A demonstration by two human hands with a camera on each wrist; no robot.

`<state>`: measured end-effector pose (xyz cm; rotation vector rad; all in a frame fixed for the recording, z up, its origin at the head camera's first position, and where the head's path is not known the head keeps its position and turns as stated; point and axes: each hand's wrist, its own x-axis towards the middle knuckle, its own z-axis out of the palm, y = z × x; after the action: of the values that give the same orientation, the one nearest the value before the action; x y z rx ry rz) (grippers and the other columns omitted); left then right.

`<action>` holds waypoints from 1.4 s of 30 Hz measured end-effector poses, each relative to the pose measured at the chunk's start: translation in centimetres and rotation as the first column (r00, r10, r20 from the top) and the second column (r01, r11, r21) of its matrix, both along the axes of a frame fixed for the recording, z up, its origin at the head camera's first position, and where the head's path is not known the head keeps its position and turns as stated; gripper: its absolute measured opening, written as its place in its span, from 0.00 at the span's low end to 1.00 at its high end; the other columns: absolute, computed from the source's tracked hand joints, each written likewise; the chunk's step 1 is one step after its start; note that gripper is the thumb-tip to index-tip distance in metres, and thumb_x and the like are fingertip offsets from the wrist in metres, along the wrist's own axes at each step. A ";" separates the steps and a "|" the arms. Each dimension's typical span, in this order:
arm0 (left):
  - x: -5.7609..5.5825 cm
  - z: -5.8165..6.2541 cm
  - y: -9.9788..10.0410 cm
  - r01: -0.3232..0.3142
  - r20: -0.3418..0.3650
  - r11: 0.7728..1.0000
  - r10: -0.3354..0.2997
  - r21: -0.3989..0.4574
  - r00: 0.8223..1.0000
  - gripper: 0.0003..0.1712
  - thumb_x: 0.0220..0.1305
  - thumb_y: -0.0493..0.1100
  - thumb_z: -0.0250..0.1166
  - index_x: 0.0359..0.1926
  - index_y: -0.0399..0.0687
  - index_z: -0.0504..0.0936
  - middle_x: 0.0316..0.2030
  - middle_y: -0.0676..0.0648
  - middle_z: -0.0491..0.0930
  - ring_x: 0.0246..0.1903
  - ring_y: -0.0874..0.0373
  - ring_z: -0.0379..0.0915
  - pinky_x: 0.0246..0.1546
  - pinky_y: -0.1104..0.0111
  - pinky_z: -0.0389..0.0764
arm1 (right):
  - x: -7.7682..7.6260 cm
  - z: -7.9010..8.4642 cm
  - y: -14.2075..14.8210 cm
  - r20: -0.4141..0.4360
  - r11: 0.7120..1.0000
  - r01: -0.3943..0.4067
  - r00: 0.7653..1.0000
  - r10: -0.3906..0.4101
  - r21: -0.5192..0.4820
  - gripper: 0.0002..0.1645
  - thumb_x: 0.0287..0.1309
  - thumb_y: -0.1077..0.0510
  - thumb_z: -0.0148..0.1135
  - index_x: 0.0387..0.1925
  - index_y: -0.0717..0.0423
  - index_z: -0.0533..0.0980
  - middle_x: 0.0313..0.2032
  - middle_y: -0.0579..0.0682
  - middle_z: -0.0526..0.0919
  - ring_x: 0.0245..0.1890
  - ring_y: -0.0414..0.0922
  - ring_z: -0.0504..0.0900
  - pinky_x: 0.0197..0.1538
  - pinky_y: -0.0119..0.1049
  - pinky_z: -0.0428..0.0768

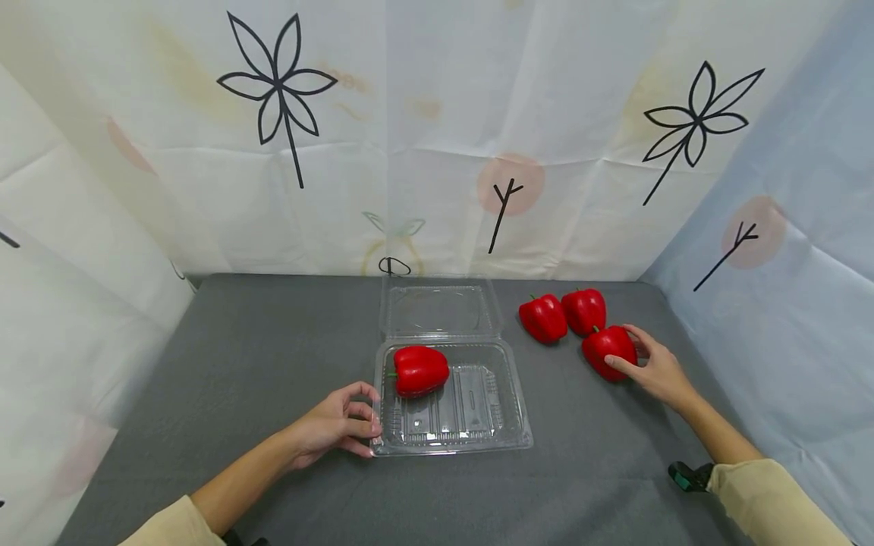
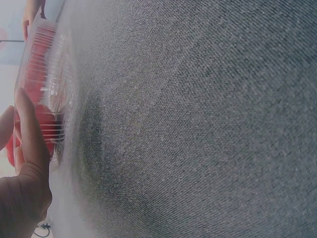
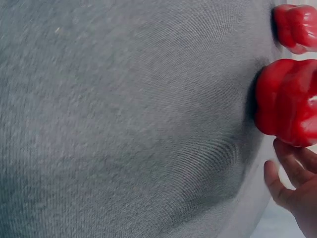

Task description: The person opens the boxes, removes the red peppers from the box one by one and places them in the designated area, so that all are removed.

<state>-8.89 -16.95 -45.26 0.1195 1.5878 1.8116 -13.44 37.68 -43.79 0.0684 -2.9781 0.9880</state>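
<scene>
A clear plastic clamshell container lies on the table, its lid folded back toward the wall. One red bell pepper sits on its side in the container's left half, stem to the left. My left hand holds the container's left rim between thumb and fingers; the left wrist view shows this hand close against the ribbed side wall. At the right, my right hand grips another red bell pepper, thumb in front and fingers behind. In the right wrist view fingertips meet that pepper's edge.
Two more red bell peppers, a left one and a right one, lie just behind the gripped one. Grey cloth covers the table. Patterned white fabric walls enclose the back and both sides.
</scene>
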 end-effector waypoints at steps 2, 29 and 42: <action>0.0 0.0 0.0 -0.001 0.001 1.000 0.001 -0.002 1.000 0.26 0.61 0.31 0.67 0.55 0.37 0.63 0.33 0.44 0.79 0.35 0.52 0.81 0.36 0.54 0.87 | 0.0 0.2 -0.2 0.005 1.000 0.005 1.000 -0.005 -0.012 0.48 0.63 0.46 0.64 0.73 0.65 0.54 0.63 0.76 0.66 0.58 0.70 0.70 0.48 0.64 0.80; 0.0 0.3 0.1 0.001 0.004 1.000 -0.001 -0.007 1.000 0.25 0.62 0.30 0.67 0.54 0.37 0.63 0.32 0.45 0.79 0.34 0.53 0.81 0.36 0.55 0.87 | -2.3 3.7 -12.9 -0.122 0.887 -0.460 0.883 0.452 -0.038 0.58 0.47 0.50 0.78 0.75 0.54 0.57 0.73 0.56 0.62 0.69 0.57 0.63 0.60 0.65 0.72; 0.0 0.3 0.0 0.001 0.005 1.000 -0.001 -0.007 1.000 0.26 0.61 0.30 0.67 0.54 0.37 0.63 0.33 0.45 0.79 0.34 0.53 0.81 0.35 0.55 0.87 | -2.8 2.9 -19.3 -0.077 0.781 -0.621 0.783 0.617 -0.058 0.56 0.49 0.45 0.78 0.75 0.48 0.59 0.71 0.52 0.66 0.69 0.53 0.68 0.63 0.58 0.72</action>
<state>-8.88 -16.92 -44.98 0.1130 1.5901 1.8044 -16.27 18.38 -40.84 1.1242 -2.8908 1.1054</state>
